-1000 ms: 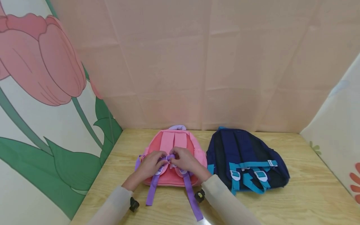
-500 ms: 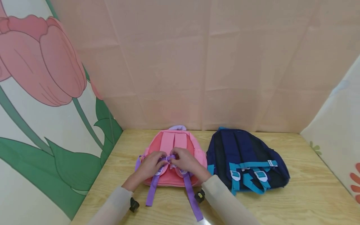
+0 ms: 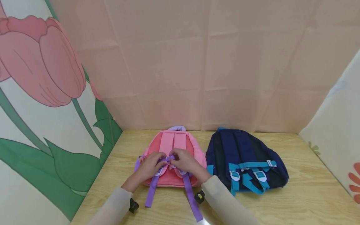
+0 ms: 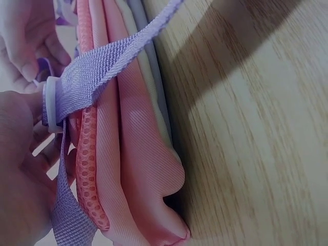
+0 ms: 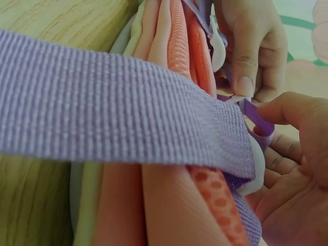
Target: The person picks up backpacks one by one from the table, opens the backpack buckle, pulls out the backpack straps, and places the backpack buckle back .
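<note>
A pink backpack (image 3: 173, 139) lies on the table with its shoulder-strap side up. Across its middle runs a narrow purple chest strap (image 3: 170, 158) with a small white buckle (image 5: 238, 100). My left hand (image 3: 150, 165) pinches the strap at the white buckle, thumb on top. Thumb and forefinger of my right hand (image 3: 185, 160) hold a loop of the same purple strap (image 5: 259, 118), just right of the buckle. Wider purple webbing tails (image 3: 152, 191) hang from white adjusters (image 4: 51, 102) toward the table's front. The fingers partly hide the buckle in the head view.
A navy backpack (image 3: 236, 147) with teal straps (image 3: 253, 164) and white adjusters lies close to the right of the pink one. The wooden table (image 3: 312, 175) ends at a beige backdrop (image 3: 225, 78). Tulip-printed panels (image 3: 70, 175) stand at the left.
</note>
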`<state>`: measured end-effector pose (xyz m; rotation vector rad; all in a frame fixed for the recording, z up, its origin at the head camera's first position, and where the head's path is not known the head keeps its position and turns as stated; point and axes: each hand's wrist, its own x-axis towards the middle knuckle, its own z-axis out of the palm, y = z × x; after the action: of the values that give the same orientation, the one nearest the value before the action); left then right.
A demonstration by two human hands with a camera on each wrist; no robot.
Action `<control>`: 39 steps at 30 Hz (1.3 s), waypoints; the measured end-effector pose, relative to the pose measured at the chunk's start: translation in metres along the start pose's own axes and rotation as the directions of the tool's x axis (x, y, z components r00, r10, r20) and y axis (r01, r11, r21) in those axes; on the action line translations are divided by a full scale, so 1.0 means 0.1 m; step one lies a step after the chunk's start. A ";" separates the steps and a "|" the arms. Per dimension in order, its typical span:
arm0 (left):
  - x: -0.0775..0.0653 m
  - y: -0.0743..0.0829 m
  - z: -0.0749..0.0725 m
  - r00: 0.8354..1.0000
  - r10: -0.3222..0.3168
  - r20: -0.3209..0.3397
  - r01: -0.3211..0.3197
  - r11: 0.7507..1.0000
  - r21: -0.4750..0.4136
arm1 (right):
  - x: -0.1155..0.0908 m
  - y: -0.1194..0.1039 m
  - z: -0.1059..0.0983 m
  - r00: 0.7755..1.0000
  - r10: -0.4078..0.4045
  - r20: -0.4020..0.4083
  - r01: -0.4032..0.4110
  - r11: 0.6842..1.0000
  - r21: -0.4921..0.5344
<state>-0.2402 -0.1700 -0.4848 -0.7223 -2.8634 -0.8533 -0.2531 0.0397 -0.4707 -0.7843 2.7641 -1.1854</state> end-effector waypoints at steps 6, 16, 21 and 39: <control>0.00 -0.01 0.00 1.000 0.012 0.001 -0.012 1.000 0.004 | 0.02 -0.01 0.03 1.000 0.023 0.019 -0.022 1.000 -0.014; 0.00 -0.01 -0.01 1.000 0.022 0.002 -0.022 1.000 -0.011 | -0.01 0.01 -0.02 0.999 0.026 0.024 -0.027 1.000 0.013; -0.01 -0.02 -0.01 1.000 0.021 0.001 -0.021 1.000 -0.007 | -0.02 0.00 -0.04 1.000 0.017 0.013 -0.017 1.000 0.004; 0.00 -0.04 0.01 1.000 0.017 0.001 -0.017 1.000 0.012 | 0.01 -0.05 -0.01 0.999 0.014 0.041 -0.014 1.000 -0.014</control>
<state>-0.2414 -0.1722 -0.4879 -0.7453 -2.8566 -0.8332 -0.2515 0.0370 -0.4664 -0.7801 2.7431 -1.1364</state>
